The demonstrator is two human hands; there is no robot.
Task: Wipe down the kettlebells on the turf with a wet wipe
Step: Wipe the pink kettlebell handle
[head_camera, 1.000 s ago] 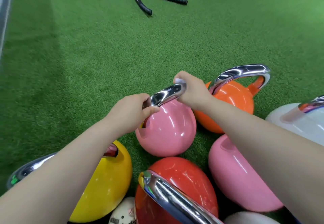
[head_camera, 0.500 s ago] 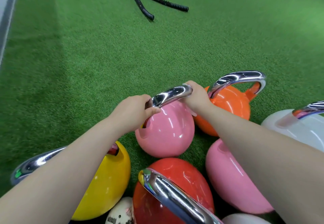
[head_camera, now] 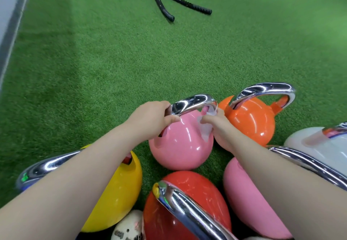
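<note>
Glossy pink round kettlebell [head_camera: 180, 142] stands upright on the green artificial turf [head_camera: 112, 70], just below frame centre, topped by a polished chrome loop handle [head_camera: 193, 103]. Left hand [head_camera: 150, 119] grips the left end of that handle, fingers curled over the bar and thumb underneath. Right hand [head_camera: 219, 127] pinches a thin translucent white wet wipe [head_camera: 205, 129] and presses it against the upper right shoulder of the pink bell, at the base of the handle's right leg; part of the wipe hangs loose down the bell's side.

Surrounding items, taken from the pink bell:
- At 2 o'clock, just beside it: glossy orange round kettlebell [head_camera: 249, 121], upright, chrome handle.
- At 3 to 4 o'clock, near the frame edge: white round kettlebell [head_camera: 308, 144], partly cut off.
- At 4 to 5 o'clock: second pink kettlebell [head_camera: 244, 198], largely hidden under the right forearm.
- At 6 o'clock, apparently touching it: glossy red round kettlebell [head_camera: 197, 192], chrome handle toward the camera.
- At 8 o'clock: glossy yellow round kettlebell [head_camera: 120, 192], partly under the left forearm.
- At 12 o'clock, well apart: two ends of a thick black braided battle rope [head_camera: 169, 1] lying on the turf.

At 6 o'clock, bottom edge, a small white rounded object with dark lettering; unreadable.
</note>
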